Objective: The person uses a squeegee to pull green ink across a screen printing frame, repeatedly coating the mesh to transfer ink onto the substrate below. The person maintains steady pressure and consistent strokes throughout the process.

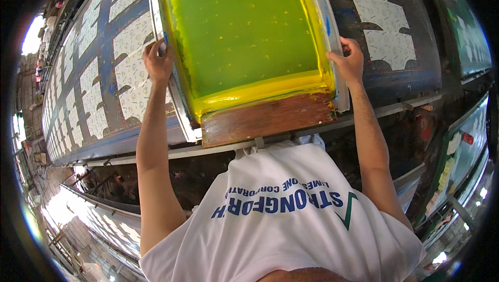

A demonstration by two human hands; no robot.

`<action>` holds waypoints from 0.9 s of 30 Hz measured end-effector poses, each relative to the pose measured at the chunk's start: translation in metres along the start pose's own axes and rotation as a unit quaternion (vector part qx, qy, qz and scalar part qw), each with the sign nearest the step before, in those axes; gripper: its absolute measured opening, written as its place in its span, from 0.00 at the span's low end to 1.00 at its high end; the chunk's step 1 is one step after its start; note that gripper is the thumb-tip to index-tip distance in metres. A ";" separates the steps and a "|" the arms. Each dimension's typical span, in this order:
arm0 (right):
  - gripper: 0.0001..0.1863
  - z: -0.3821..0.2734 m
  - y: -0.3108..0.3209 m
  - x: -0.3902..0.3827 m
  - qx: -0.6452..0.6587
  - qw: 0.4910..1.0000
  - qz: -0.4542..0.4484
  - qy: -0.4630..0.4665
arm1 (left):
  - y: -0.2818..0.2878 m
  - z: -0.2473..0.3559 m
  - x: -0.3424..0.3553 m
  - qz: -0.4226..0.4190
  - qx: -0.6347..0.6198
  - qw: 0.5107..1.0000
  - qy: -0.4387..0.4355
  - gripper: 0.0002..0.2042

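Observation:
A screen printing frame (pixel 341 95) with pale metal sides lies in front of me on a long dark table. Its mesh (pixel 239 32) looks green, and yellow ink (pixel 265 85) is pooled thickly along the near end. Across that end rests a wooden squeegee (pixel 267 121), its ink-smeared edge against the ink; neither hand touches it. My left hand (pixel 158 62) grips the frame's left side, fingers curled at the rail. On the opposite rail my right hand (pixel 349 61) pinches the frame between thumb and bent fingers. The undersides of both grips are hidden.
Rows of white printed fabric pieces (pixel 132 48) lie on the table to the left. More white pieces (pixel 387 32) lie right of the frame. A rail (pixel 122 158) runs along the table's near edge, close to my body. Another table (pixel 470 37) stands far right.

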State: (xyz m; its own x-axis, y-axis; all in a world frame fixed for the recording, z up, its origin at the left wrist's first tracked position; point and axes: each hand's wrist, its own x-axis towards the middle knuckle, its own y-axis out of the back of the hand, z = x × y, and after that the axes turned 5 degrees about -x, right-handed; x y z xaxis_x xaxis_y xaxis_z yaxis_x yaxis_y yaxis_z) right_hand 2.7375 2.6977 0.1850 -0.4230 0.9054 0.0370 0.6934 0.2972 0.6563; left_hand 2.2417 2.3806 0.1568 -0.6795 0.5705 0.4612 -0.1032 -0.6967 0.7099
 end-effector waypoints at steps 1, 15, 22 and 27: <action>0.31 0.012 0.007 0.003 -0.014 1.000 0.004 0.002 | -0.009 0.012 -0.004 0.002 0.007 1.000 0.003 0.14; 0.31 0.060 0.045 -0.002 -0.070 0.996 0.016 0.046 | -0.039 0.071 -0.023 0.018 0.029 0.999 -0.007 0.14; 0.33 0.054 0.051 -0.003 -0.106 0.994 -0.001 0.037 | -0.044 0.070 -0.028 0.010 0.024 1.000 0.016 0.13; 0.36 0.052 0.047 -0.002 -0.121 0.992 -0.033 -0.002 | -0.052 0.062 -0.029 -0.020 0.054 0.998 -0.008 0.17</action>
State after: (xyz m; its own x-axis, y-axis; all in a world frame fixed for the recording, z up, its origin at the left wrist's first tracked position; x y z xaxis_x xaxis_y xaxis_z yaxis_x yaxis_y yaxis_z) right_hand 2.8009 2.7260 0.1763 -0.4591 0.8883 -0.0146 0.5042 0.2741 0.8189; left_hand 2.3121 2.4270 0.1400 -0.6648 0.6042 0.4393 -0.0509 -0.6233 0.7803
